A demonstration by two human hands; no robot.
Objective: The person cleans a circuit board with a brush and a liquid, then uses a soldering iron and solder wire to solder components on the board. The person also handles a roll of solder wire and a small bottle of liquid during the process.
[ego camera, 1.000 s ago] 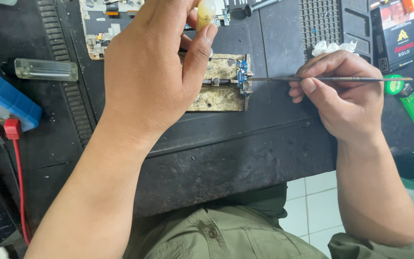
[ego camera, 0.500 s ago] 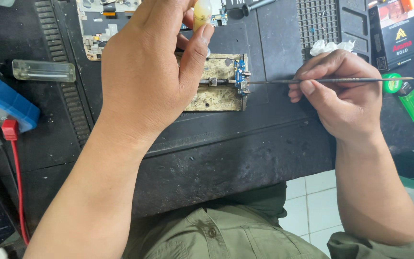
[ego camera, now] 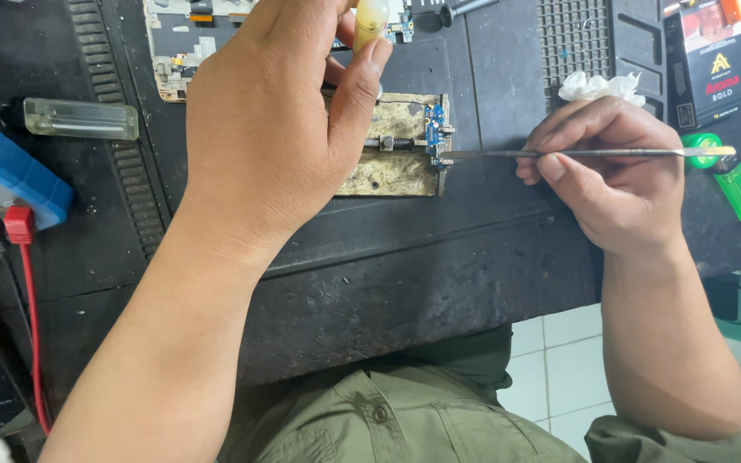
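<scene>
My left hand [ego camera: 276,129] is raised over the dark work mat [ego camera: 490,103] and pinches a small yellowish bottle [ego camera: 370,19] between thumb and fingers. Under it a worn metal board holder [ego camera: 392,167] clamps a small blue circuit board [ego camera: 436,129]. My right hand [ego camera: 611,171] grips thin metal tweezers [ego camera: 576,153] laid horizontally, their tip touching the right edge of the blue board. Part of the holder is hidden by my left hand.
A clear plastic case [ego camera: 81,118] lies at the left, next to a blue box [ego camera: 6,176] and a red probe with its cable [ego camera: 26,283]. A green lighter [ego camera: 731,176], a dark carton [ego camera: 713,56], crumpled white tissue [ego camera: 598,86] and a dismantled phone frame [ego camera: 177,51] surround the mat.
My left hand has shifted slightly up and to the left with the bottle. The tweezers and my right hand stay at the board's edge.
</scene>
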